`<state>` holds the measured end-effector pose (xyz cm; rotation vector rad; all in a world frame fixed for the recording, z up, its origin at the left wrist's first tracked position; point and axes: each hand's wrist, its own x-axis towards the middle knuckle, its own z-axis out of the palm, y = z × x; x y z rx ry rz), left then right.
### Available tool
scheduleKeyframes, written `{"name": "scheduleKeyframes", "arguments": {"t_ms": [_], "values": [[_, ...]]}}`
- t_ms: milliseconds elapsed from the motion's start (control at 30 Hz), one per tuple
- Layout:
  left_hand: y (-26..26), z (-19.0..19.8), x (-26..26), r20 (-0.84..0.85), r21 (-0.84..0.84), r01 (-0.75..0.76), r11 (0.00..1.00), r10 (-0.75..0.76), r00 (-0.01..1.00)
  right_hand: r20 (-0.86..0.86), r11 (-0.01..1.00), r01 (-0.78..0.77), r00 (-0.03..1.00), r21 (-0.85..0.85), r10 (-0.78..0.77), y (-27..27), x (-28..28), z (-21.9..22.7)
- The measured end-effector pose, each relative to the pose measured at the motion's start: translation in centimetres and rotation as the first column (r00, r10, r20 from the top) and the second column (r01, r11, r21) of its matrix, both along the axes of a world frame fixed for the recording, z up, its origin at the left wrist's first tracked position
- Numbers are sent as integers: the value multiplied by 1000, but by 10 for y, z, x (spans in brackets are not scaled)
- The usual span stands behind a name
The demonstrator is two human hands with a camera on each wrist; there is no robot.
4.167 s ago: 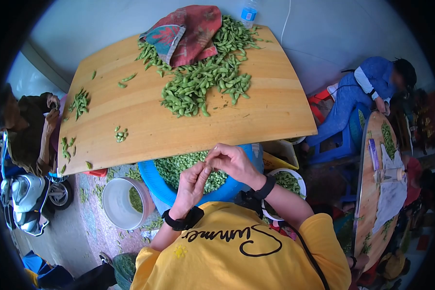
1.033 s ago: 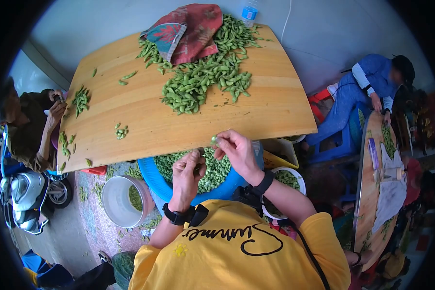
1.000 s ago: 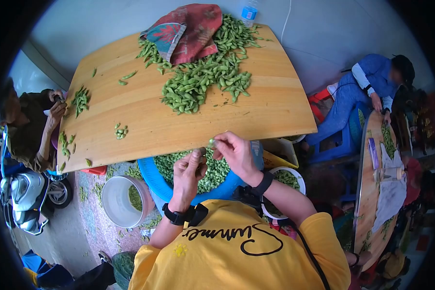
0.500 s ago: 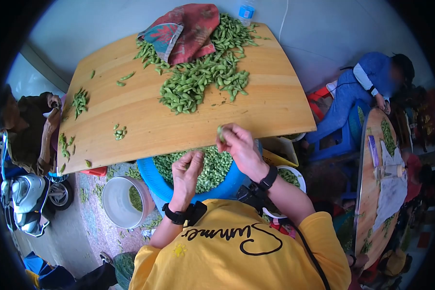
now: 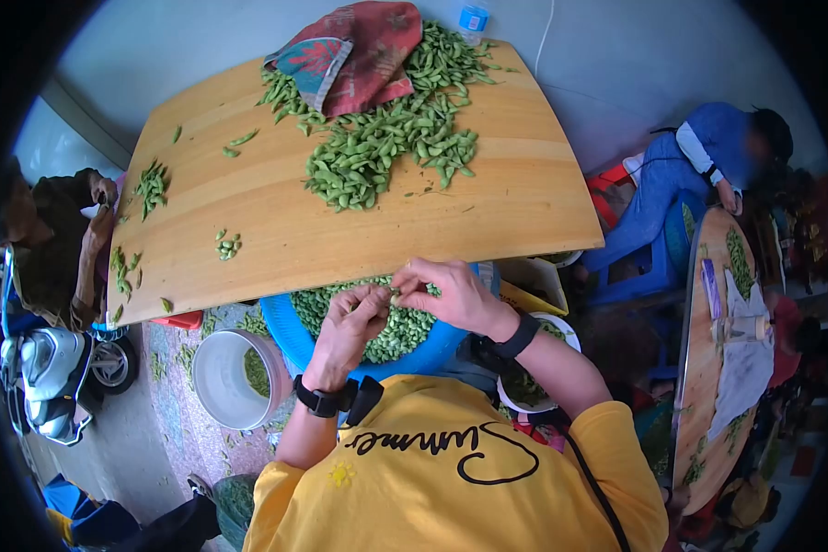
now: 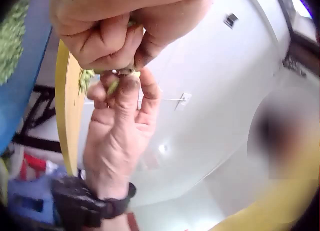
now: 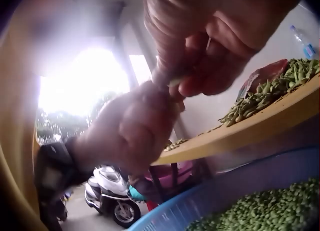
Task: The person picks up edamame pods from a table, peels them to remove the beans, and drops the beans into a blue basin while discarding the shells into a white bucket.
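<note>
My left hand (image 5: 348,329) and right hand (image 5: 455,296) meet at their fingertips over a blue basin (image 5: 283,342) of shelled green beans (image 5: 405,333). Between them they pinch a small green edamame pod (image 5: 395,293), largely covered by fingers. In the left wrist view, a bit of green pod (image 6: 113,87) shows by the right hand's thumb, and the left hand's curled fingers press in from above. The right wrist view has both hands' fingertips touching, blurred.
Behind the basin is a wooden table (image 5: 506,202) with a heap of edamame pods (image 5: 359,166), partly under a red cloth (image 5: 377,55). A clear bucket (image 5: 221,391) stands left and a white tub (image 5: 570,336) right. Another person (image 5: 64,239) sits at the left edge.
Half a second ago the hands were apart, the right raised near the table edge with a green pod. The right hand has since come down and left, and the fingertips now meet.
</note>
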<state>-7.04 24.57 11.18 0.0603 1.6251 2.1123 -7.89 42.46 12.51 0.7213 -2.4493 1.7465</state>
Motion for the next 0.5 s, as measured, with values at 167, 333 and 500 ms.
{"name": "scheduleKeyframes", "arguments": {"t_ms": [167,333,500], "values": [[8,-3,4,479,461,-214,861,-38,877,-417,993,61,909,99,-14,-7,3,-11],[0,-9,5,328,423,-211,881,68,942,-387,968,248,896,26,-219,-7,10,-10],[-2,0,7,180,284,-212,935,165,970,-340,964,216,928,155,-153,-3,14,-2]]}}
